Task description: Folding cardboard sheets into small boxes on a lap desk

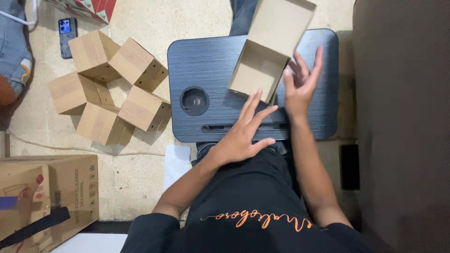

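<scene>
Closest to the lens is the person's black shirt [253, 211], seen from straight above. Going left to right from there: a big cardboard carton [70, 187] sits near-left on the floor, and further out is a cluster of five finished little cardboard boxes [110, 86] with a phone [67, 35] lying beside them. Then comes the black lap desk [206, 65], a round cup hole on its left part.

The left hand [241, 136] lies flat on the near edge of the desk, fingers spread and straight, holding nothing, fingertips just short of the open cardboard box [262, 58]. That box rests on the desk towards its far-right side, mouth up, lid flap standing open off the far edge. The right hand [300, 79] is just right of the box, open wide, fingers blurred, gripping nothing; can't tell if it touches the box wall.

Looks like the folding step for this box is about done. Probably the lid flap needs tucking down next, so both hands would have to steady the walls first.
</scene>
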